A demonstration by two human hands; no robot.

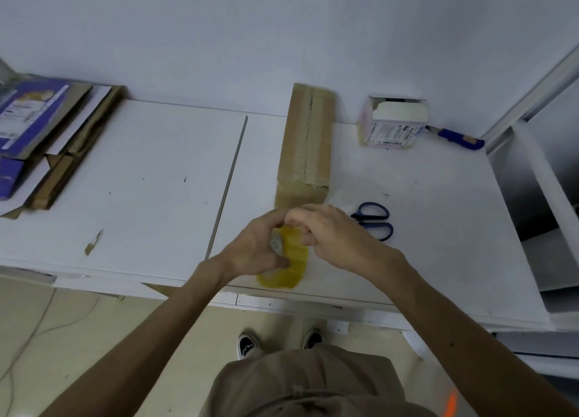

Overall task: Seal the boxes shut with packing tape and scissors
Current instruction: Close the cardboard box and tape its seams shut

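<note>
My left hand [257, 250] grips the tape roll [291, 266], fingers curled round its core, holding it on edge just above the near edge of the table [141, 181]. My right hand [329, 231] pinches at the roll's upper rim, fingertips meeting those of the left. Whether it has the loose end I cannot tell, since the tape is clear and my fingers cover the spot.

The long brown box [305, 147] lies just beyond my hands with its top seam facing up. The scissors [374, 220] lie on the table to the right, near my right wrist.

The main risk, I judge, is that the end splits or tears into a sliver as I pick at it, leaving a strip too narrow to cover the seam. Tape pulled free too quickly could also fold back and stick to itself or to my fingers. The roll sits close to the table edge, so a slip could drop it to the floor.
</note>
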